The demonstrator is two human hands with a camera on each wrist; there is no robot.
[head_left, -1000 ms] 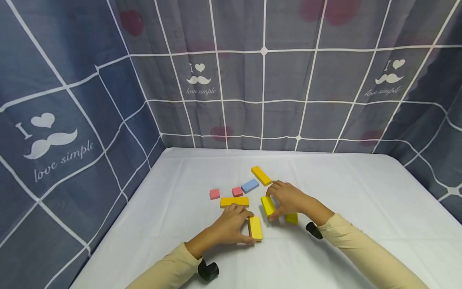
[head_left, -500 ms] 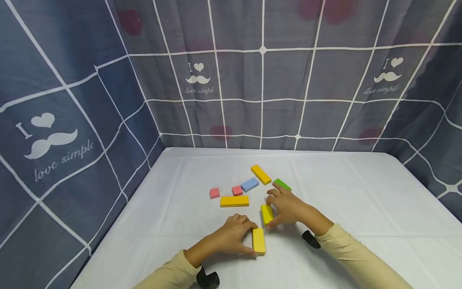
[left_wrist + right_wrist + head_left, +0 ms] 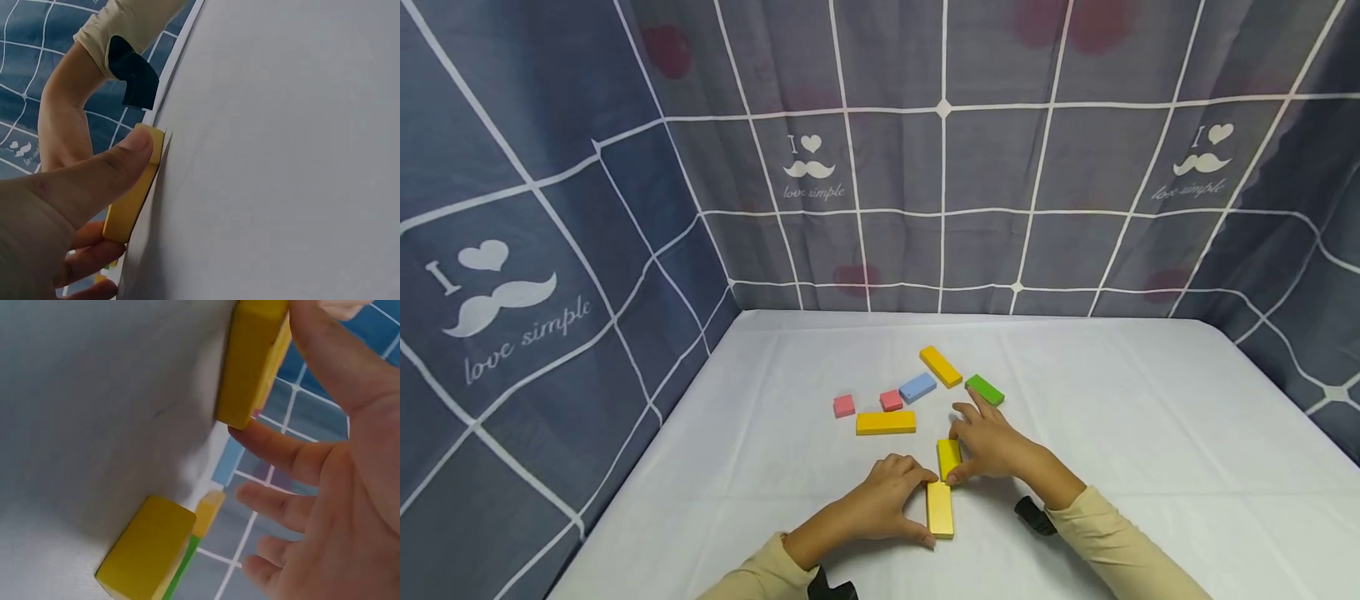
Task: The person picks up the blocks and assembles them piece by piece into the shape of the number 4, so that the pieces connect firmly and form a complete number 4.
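Two yellow wooden blocks lie nearly end to end close to the front of the group. My left hand (image 3: 883,500) grips the nearer yellow block (image 3: 940,510) by its two ends, thumb at the near end and a finger at the far one. In the left wrist view the thumb presses on that block's end. My right hand (image 3: 996,442) pinches the farther yellow block (image 3: 949,460) between thumb and index finger, its other fingers spread. Another yellow block (image 3: 147,550) shows in the right wrist view; the right hand and forearm hide it in the head view.
Beyond the hands, on a white-covered table (image 3: 760,500), lie a yellow block (image 3: 886,423), two small pink blocks (image 3: 844,406), a blue block (image 3: 917,387), an orange-yellow block (image 3: 941,367) and a green block (image 3: 985,390). A grey checked curtain (image 3: 895,167) encloses the back and sides.
Both hands have moved nearer to the body with their yellow blocks. The two blocks have come into line, end to end. The green block has come out from behind the right hand.
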